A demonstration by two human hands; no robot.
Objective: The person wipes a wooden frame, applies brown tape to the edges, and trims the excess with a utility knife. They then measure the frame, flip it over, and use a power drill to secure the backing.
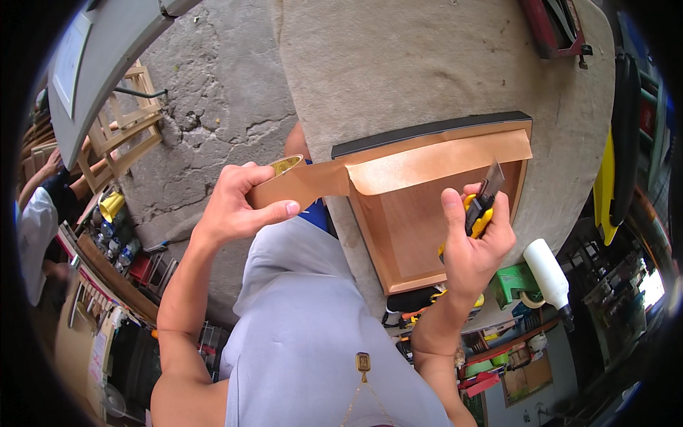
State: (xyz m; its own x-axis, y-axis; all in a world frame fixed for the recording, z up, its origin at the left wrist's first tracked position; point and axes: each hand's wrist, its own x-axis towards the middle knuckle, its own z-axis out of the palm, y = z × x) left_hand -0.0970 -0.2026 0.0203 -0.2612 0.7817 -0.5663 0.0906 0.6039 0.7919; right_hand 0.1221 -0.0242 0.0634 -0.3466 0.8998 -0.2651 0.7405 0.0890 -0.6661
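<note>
My left hand point(238, 199) is closed around a roll of brown adhesive tape point(274, 191), thumb along its outer face. From the roll a wide strip of tape point(441, 162) stretches right, lying along the far part of a shallow wooden box point(366, 249). The box's far side is dark, and its inner panel is brown. At the strip's left end, the tape is still joined to the roll. A yellow and black utility knife point(479, 213) rests in my right hand point(475, 249), its blade out and pointing up, close to the strip and over the box's right part.
The box sits on a cloth-covered table point(427, 64). At its near right are a white bottle point(546, 274) and a green tape dispenser point(514, 285). A dark red metal piece point(551, 28) lies far right. Wooden frames point(128, 132) and another person point(39, 220) are at the left.
</note>
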